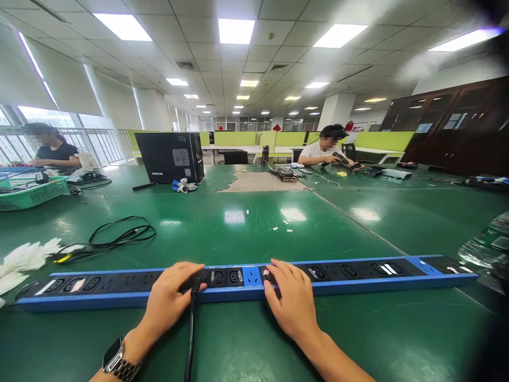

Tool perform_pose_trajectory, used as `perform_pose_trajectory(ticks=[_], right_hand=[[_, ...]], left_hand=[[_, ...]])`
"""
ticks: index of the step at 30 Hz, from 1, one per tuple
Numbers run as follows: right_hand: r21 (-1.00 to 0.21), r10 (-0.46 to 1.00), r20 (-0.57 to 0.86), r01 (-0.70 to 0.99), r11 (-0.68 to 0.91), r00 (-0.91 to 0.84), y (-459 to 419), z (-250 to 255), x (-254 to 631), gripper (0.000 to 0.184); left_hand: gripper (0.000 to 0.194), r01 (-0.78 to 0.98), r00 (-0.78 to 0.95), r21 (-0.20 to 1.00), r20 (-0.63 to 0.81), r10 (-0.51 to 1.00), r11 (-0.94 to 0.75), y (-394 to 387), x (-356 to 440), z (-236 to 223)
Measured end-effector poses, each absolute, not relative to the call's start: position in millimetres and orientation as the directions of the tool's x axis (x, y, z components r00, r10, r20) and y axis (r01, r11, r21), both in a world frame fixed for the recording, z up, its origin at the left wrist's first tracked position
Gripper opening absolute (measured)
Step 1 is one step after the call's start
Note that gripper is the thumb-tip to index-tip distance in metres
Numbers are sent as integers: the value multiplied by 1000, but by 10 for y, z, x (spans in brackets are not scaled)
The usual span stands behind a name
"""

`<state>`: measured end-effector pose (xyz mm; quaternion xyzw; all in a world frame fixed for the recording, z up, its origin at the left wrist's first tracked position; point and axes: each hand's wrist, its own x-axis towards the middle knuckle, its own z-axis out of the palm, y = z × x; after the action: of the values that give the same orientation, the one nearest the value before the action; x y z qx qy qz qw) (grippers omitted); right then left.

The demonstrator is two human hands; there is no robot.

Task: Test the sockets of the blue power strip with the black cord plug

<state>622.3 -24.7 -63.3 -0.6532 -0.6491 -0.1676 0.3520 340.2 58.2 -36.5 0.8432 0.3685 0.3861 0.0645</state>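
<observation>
A long power strip point(251, 277) with a blue casing and a row of black sockets lies across the green table before me. My left hand point(170, 292) spans it left of the middle, index finger at the far edge and thumb by the near edge. A black plug point(196, 283) sits between that thumb and index finger, partly hidden, and its cord point(190, 334) runs down toward me. To the right of the blue middle socket, my right hand point(293, 300) grips the strip likewise, fingers curled over its top. Small white stickers mark several sockets.
A coiled black cable point(119, 237) and white gloves point(27, 260) lie at left. Behind stand a computer tower point(169, 158) and a green basket point(35, 193). A plastic bottle point(487, 241) is at right. Two people sit across the table point(222, 233).
</observation>
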Motion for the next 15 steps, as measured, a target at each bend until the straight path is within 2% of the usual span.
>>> perform_pose_trajectory(ticks=[6, 11, 15], right_hand=[[-261, 730, 675, 960, 103, 105, -248, -625, 6218, 27], [-266, 735, 670, 958, 103, 107, -257, -611, 6219, 27], [-284, 735, 670, 951, 119, 108, -257, -612, 6224, 26]], left_hand=[[31, 483, 200, 600, 633, 748, -637, 491, 3650, -159], [29, 459, 378, 625, 506, 775, -632, 443, 4274, -192], [25, 544, 463, 556, 426, 777, -629, 416, 4589, -216]])
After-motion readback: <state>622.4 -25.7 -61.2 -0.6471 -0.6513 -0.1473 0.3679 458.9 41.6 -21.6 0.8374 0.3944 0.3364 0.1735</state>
